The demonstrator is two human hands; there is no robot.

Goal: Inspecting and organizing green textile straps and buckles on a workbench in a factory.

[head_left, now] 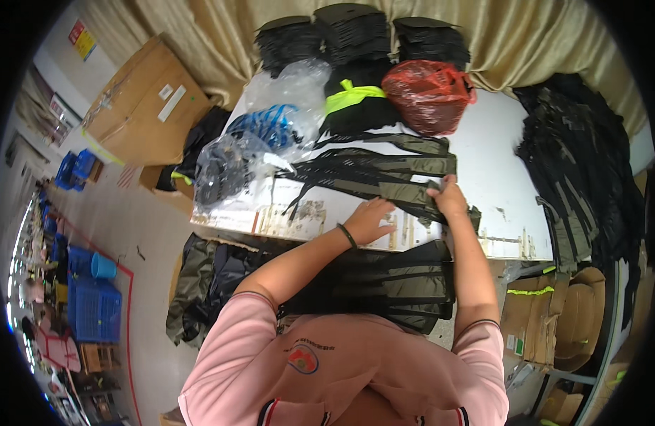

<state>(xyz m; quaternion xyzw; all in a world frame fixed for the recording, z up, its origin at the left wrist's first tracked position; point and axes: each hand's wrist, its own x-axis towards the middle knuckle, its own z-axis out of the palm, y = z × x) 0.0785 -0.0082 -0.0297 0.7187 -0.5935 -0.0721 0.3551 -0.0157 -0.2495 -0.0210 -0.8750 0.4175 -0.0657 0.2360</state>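
Observation:
Several olive-green and black fabric pieces [406, 190] with long dark straps lie on the white table, the straps trailing to the left. My right hand [450, 200] pinches the right end of the nearest olive piece between thumb and fingers. Beside the lower edge of that piece, my left hand [370, 223] lies with its fingers spread, holding nothing; a dark band circles that wrist. Below the table edge, close to my body, hangs a layered bundle of similar olive and black fabric [413, 284], partly covered by my forearms.
On the white table [501, 177], a red plastic bag [430, 96] stands beyond the fabric, near a neon-yellow and black cloth [356, 98] and clear bags [231, 174]. Dark stacks [352, 35] line the back. Dark garments [572, 156] hang right; cardboard boxes [153, 99] flank the table.

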